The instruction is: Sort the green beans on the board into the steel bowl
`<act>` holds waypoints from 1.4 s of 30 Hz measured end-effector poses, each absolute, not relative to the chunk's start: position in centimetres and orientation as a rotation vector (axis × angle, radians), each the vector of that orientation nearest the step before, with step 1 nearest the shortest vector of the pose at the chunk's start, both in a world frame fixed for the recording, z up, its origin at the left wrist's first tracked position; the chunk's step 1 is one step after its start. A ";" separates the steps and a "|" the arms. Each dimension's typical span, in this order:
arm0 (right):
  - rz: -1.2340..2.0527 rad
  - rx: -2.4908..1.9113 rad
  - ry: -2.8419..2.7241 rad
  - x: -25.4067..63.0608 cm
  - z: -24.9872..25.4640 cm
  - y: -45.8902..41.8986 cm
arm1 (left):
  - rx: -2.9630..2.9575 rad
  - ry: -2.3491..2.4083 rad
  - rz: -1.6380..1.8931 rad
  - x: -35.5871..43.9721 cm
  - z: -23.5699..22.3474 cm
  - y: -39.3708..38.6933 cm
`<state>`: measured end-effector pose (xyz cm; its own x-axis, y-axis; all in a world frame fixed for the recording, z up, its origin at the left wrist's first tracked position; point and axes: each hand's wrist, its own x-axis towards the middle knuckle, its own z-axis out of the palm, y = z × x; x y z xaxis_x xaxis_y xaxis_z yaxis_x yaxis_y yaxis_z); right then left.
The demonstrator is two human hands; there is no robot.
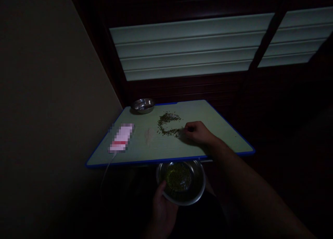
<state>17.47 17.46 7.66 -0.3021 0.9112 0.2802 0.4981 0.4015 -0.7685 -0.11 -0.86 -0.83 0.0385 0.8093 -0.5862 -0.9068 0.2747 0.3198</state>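
Observation:
My left hand (165, 211) grips the rim of a metal bowl (199, 197), with the thumb over the near left edge. The bowl is just below the near edge of the board, with many small greenish grains (178, 176) inside it. My right hand (197, 132) is low over the pale board, its fingers pinched together at the right end of a curved scatter of small dark grains (166, 120). A faint pale patch shows by the fingertips; what they hold, if anything, I cannot make out.
The grains lie on a pale tabletop board (221, 122) with a blue edge. A second metal bowl (144, 106) stands at its far left corner. A phone (121, 137) with a white cable (107, 168) lies on the left. Behind are slatted panels (192, 48); a wall (52, 93) is left.

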 end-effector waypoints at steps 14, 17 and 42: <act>0.602 -1.340 -1.860 17.4 7.7 17.8 | -0.122 0.771 1.290 -0.3 -1.3 -1.0; 0.666 -1.308 -1.871 17.4 7.5 17.8 | -0.129 0.776 1.310 -0.3 -1.2 -1.0; 0.803 -1.398 -1.786 17.6 7.5 18.2 | -0.167 0.789 1.307 -0.2 -0.9 -1.0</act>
